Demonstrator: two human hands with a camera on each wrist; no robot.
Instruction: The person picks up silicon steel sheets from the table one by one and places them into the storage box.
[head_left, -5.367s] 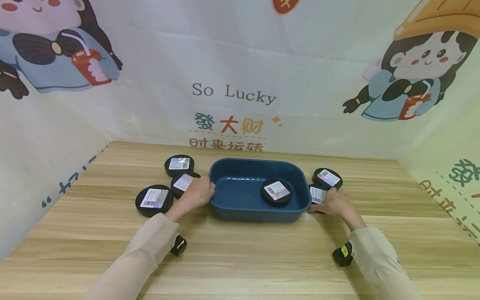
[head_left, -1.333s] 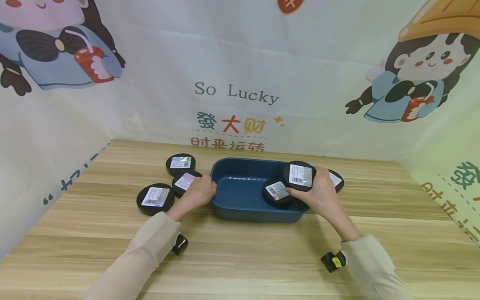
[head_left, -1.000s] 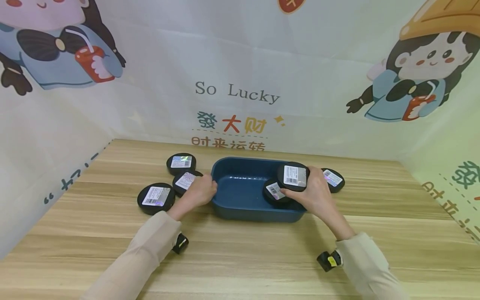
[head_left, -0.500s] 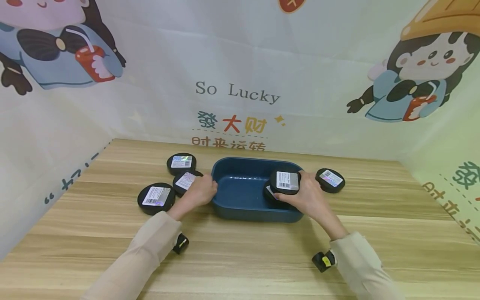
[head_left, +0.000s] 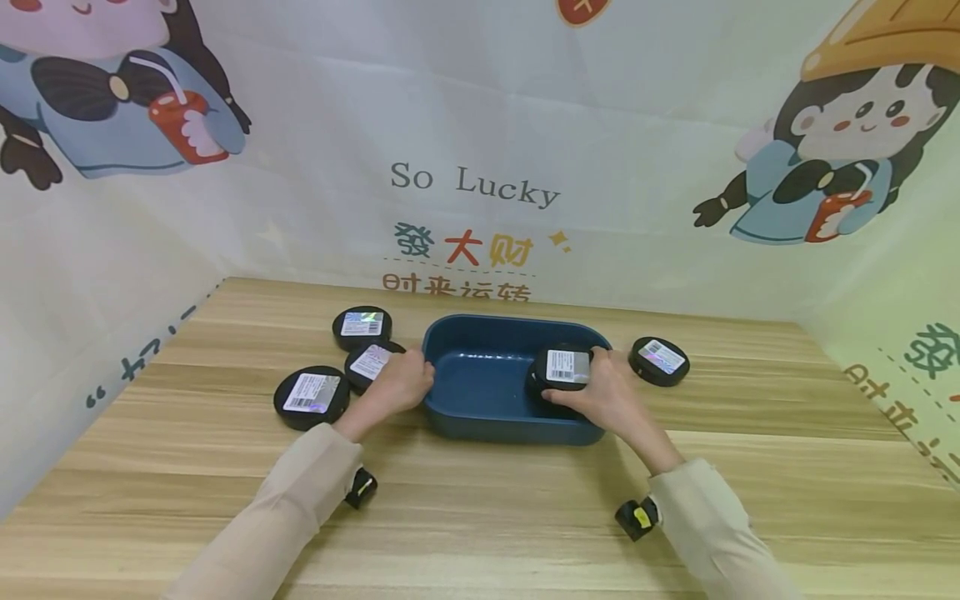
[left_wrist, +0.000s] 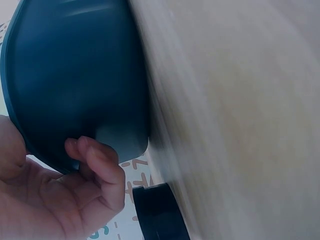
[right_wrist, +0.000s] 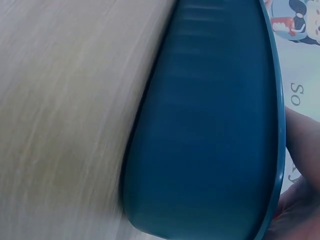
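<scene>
Left hand (head_left: 397, 381) pinches bin (head_left: 513, 430) | right hand (head_left: 606, 392) grips black disc (head_left: 567, 367) over lower disc (head_left: 534, 383) inside | still outside: three discs (head_left: 311, 397) left, lone disc (head_left: 660, 361) right

The pale wood-grain worktop (head_left: 480, 517) ends at a white backdrop (head_left: 315, 125) on the far side. In its middle are the grey words "So Lucky" (head_left: 475, 185), with coloured characters (head_left: 461, 250) below and a small yellow star (head_left: 557, 239) just right of them. A cartoon (head_left: 93, 142) on the left holds a red cup (head_left: 180, 117); a cartoon (head_left: 806, 158) on the right wears an orange hat (head_left: 892, 42). A red emblem (head_left: 581, 8) is cut off at the top.
</scene>
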